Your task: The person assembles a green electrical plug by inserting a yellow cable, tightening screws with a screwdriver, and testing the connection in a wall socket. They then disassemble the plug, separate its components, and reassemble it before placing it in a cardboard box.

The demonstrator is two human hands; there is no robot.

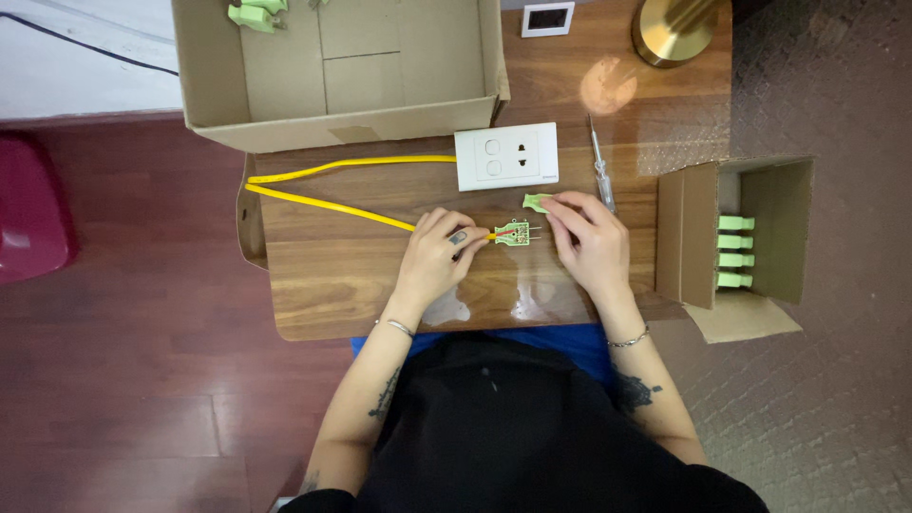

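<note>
A wooden table (pixel 332 294) fills the middle of the view, and the person sits at its near edge. At the far side stands a big open cardboard box (pixel 209 76) with some green pieces (pixel 255 13) in its corner. At the right edge of the table a smaller cardboard box (pixel 771 237) lies open on its side, and it holds a row of green plugs (pixel 735 251). A white wall socket plate (pixel 506 157) lies flat on the table, near the big box. A long yellow cable (pixel 323 199) runs from this plate to the left, makes a loop, and comes back to the left hand (pixel 435 256). This hand pinches the end of the cable, just beside the open green plug (pixel 514 233), which lies on the table between both hands. The right hand (pixel 591 237) grasps with its fingertips a small green cover (pixel 538 200), a little beyond the plug. A thin screwdriver (pixel 600 169) lies just beside this hand. A brass lamp base (pixel 670 28) stands at the far right corner.
</note>
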